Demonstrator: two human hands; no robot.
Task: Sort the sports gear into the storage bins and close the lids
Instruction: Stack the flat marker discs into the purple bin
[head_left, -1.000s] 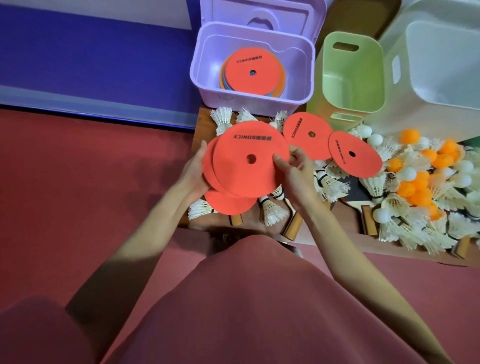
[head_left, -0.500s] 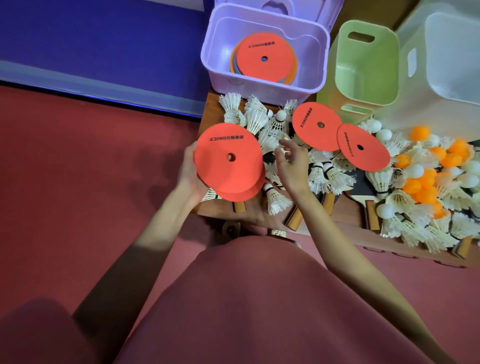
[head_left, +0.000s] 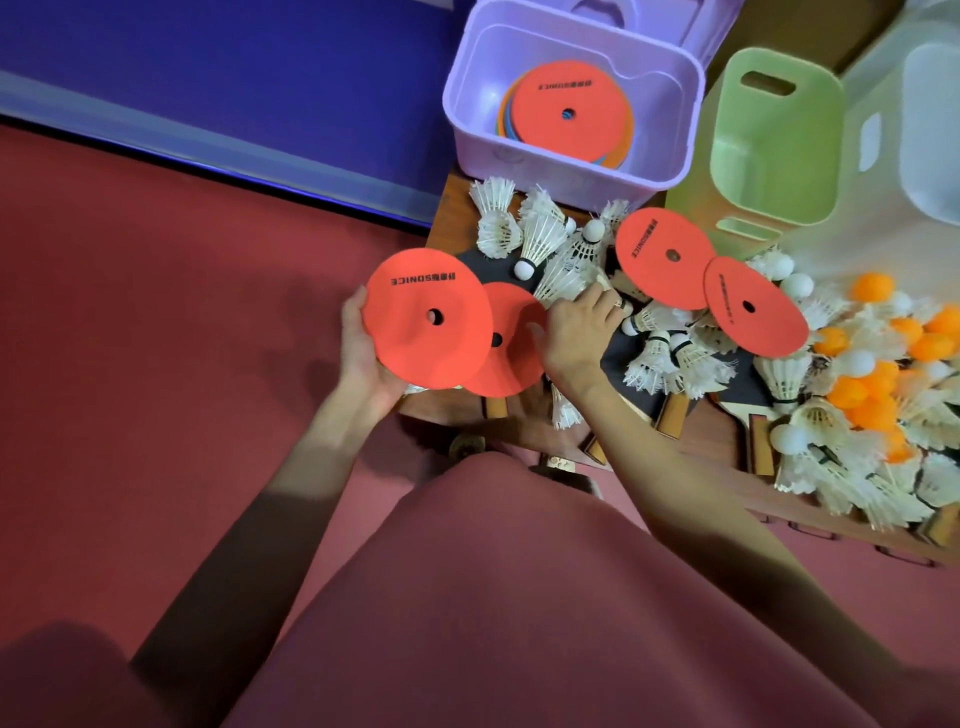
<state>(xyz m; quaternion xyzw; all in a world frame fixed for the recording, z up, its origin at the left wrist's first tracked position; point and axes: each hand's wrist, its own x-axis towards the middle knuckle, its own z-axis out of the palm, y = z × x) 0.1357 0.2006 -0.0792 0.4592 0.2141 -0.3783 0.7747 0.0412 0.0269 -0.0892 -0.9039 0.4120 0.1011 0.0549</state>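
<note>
My left hand (head_left: 366, 358) grips a red flat disc marker (head_left: 421, 312) by its left edge, above the table's left end. A second red disc (head_left: 511, 348) lies just beneath and right of it; my right hand (head_left: 579, 332) pinches its right edge, fingers resting among the shuttlecocks (head_left: 550, 249). Two more red discs (head_left: 665, 254) (head_left: 753, 312) lie on the pile to the right. The lilac bin (head_left: 467, 130) behind holds a stack of discs (head_left: 566, 111), its lid tipped up behind.
A green bin (head_left: 774, 140) and a white bin (head_left: 930, 135) stand at the back right. Orange and white balls (head_left: 878, 364), more shuttlecocks and black paddles with wooden handles (head_left: 670, 410) cover the low wooden table (head_left: 452, 197). Red floor lies left and in front.
The discs in my left hand moved left and spread apart. My right hand let go, then came back and took the lower disc's edge. The view shifted left.
</note>
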